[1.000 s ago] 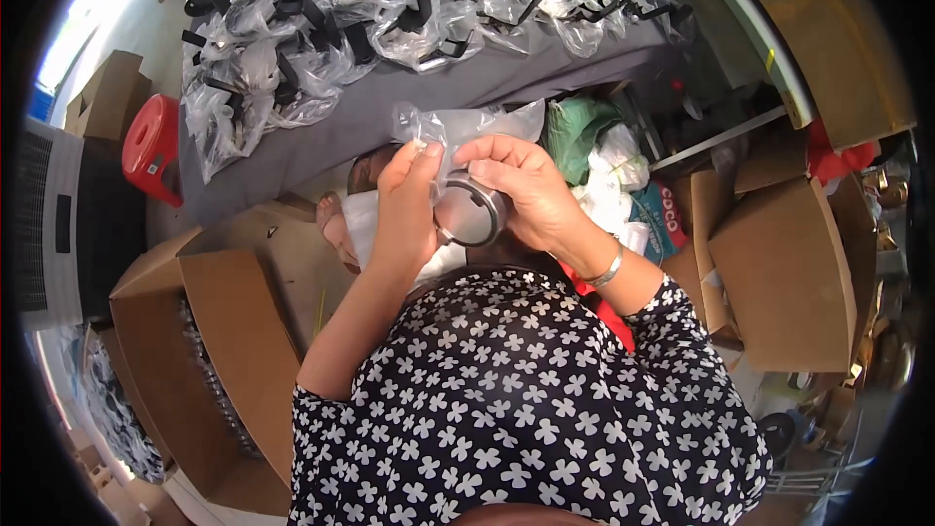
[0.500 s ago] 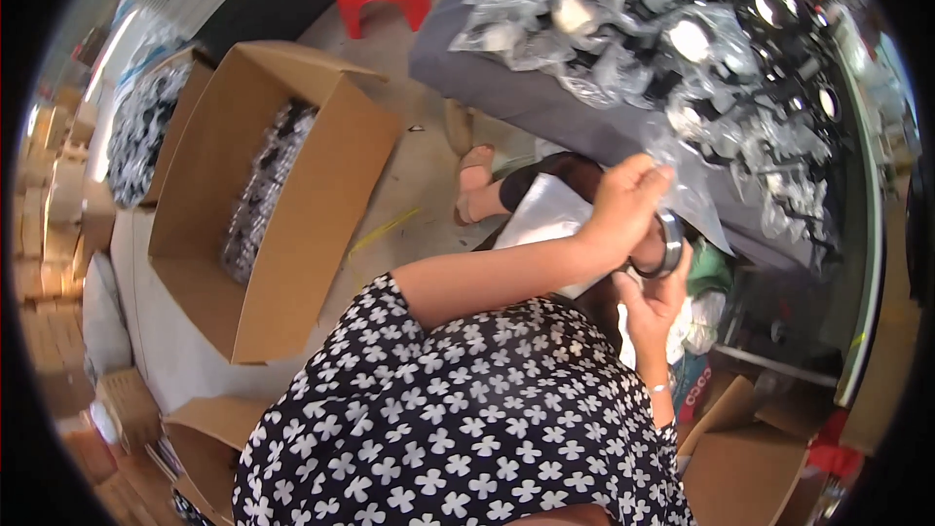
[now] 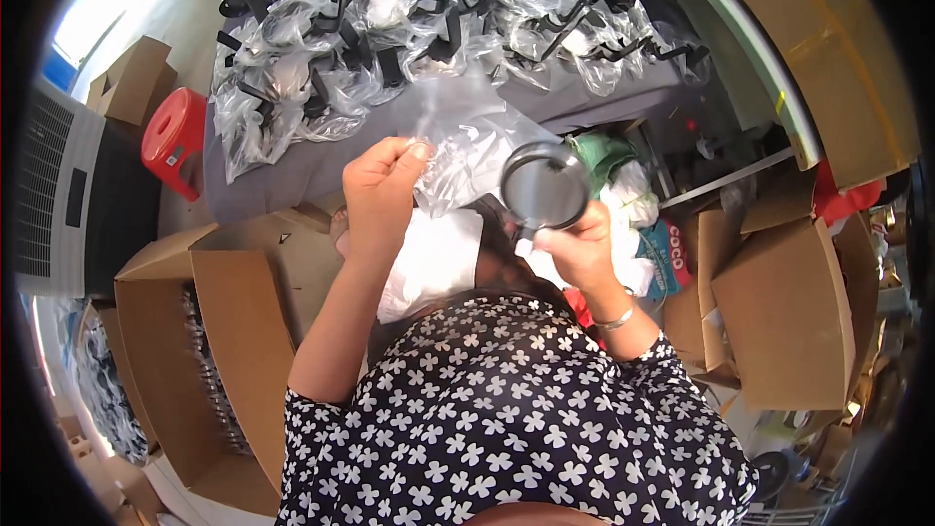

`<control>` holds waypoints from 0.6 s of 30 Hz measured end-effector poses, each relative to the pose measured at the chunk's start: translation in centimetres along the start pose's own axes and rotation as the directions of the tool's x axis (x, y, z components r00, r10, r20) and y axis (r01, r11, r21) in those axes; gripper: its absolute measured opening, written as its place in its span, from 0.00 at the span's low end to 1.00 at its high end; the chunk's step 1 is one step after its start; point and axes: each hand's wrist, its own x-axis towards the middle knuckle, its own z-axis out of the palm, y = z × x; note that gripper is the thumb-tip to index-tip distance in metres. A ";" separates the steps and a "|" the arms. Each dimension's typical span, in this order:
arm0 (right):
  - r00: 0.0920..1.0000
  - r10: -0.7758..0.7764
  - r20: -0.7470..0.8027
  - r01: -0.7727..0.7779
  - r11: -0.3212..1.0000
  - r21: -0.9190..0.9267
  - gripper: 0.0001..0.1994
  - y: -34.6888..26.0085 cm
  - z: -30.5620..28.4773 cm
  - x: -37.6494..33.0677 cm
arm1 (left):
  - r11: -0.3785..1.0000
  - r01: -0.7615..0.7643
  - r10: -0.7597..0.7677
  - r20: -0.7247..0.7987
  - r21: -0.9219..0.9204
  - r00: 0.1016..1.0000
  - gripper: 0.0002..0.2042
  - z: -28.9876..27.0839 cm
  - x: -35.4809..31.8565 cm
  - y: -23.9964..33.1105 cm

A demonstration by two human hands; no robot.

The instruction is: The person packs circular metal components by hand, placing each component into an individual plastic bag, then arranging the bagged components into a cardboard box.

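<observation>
My left hand [image 3: 382,185] pinches the edge of a clear plastic bag [image 3: 477,151] between thumb and fingertips. The bag spreads out to the right, over the near edge of the table. In my right hand [image 3: 581,245] is a round black-rimmed mirror [image 3: 545,192], held by its lower edge and short stem. Its flat face is turned up and looks dark grey. The mirror is close to the bag's right side; whether they touch I cannot tell. Across my lap lies a stack of white bags or sheets [image 3: 429,258].
A grey-covered table [image 3: 321,158] ahead bears many bagged mirrors with black arms [image 3: 390,10]. To the left stand a red stool [image 3: 175,136] and an open carton [image 3: 248,331] with bagged goods. More open cartons [image 3: 784,317] stand at the right, beside a green bag [image 3: 604,156].
My hands have moved apart. The mirror, seen edge-on before, now shows its face in my right hand. The whole view has swung, bringing the table straight ahead.
</observation>
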 end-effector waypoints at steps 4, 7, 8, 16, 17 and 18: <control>0.997 -0.040 -0.059 0.050 0.984 0.172 0.21 -2.5 0.7 1.5 | 0.985 -0.107 0.088 0.134 0.139 0.987 0.06 0.3 -0.4 0.1; 0.994 0.084 0.073 -0.102 0.950 0.295 0.18 -1.3 1.1 2.0 | 0.989 -0.109 0.090 0.176 0.098 0.980 0.07 1.1 -0.8 0.0; 0.979 0.120 0.164 -0.180 0.887 0.426 0.17 -0.5 1.1 1.9 | 0.990 -0.111 0.095 0.169 0.091 0.981 0.07 1.2 -0.8 -0.6; 0.997 0.075 0.022 -0.076 0.862 0.501 0.16 0.6 2.2 2.9 | 0.978 0.182 -0.156 0.218 -0.104 0.963 0.03 0.8 -1.1 -0.8; 0.997 0.061 0.035 -0.071 0.883 0.465 0.16 0.5 2.1 2.9 | 0.943 0.227 -0.183 0.193 -0.243 0.964 0.03 0.8 -1.0 -0.8; 0.996 0.068 0.051 -0.082 0.929 0.361 0.15 0.4 2.0 2.8 | 0.943 0.229 -0.185 0.193 -0.243 0.964 0.03 0.8 -0.9 -0.7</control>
